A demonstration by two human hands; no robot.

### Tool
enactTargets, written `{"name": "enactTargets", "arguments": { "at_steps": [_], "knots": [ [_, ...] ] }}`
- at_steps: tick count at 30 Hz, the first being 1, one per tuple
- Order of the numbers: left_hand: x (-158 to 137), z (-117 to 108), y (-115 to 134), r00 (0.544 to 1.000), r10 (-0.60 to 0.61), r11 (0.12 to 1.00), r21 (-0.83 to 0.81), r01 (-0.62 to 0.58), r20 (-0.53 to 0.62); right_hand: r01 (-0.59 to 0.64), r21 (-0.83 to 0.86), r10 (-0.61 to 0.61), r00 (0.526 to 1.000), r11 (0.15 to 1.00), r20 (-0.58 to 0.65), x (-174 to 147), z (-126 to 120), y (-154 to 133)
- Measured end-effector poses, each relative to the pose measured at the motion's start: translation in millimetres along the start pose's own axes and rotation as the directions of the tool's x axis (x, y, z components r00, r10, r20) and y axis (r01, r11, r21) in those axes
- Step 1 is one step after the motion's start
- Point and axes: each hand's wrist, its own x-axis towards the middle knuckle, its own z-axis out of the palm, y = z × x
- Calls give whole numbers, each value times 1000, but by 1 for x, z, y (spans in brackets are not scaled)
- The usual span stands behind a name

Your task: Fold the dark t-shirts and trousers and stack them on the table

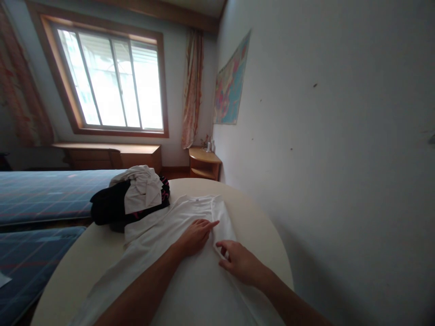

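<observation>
A white shirt (190,280) lies spread on a round cream table (268,226), its collar at the far side. Its right side is folded inward in a long strip, and the left sleeve reaches out toward a clothes pile. My left hand (199,233) rests on the shirt beside that fold, fingers stretched and the index finger pointing right across it. Just right of it, my right hand (243,262) is at the folded edge, fingers curved and a gap showing between thumb and forefinger. Nothing is visible inside either hand.
Crumpled black and pale grey clothes (142,190) are heaped at the table's far left edge. Blue plaid mattresses (57,194) lie to the left. A white wall (322,181) runs close along the right. A small corner shelf (205,156) stands behind the table.
</observation>
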Motion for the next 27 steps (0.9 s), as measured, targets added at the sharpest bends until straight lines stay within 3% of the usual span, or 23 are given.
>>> {"name": "enactTargets", "arguments": {
  "at_steps": [4,10,16,22,27],
  "knots": [
    [0,4,-3,1000,-1,1000,2,1,-6,-74,-64,71,997,995,-39,2,5,-2],
    [1,7,-8,999,-6,999,-34,7,52,4,31,0,991,1000,-135,11,6,-11],
    [2,9,-10,997,-75,993,-89,75,1,-12,-7,11,995,1000,-95,11,12,-18],
    [3,10,-16,957,-265,955,-166,244,-121,92,204,-64,988,975,-142,12,20,-26],
    [4,17,-24,970,-222,964,-172,203,-99,57,98,-50,995,994,-81,14,30,-26]
  ]
}}
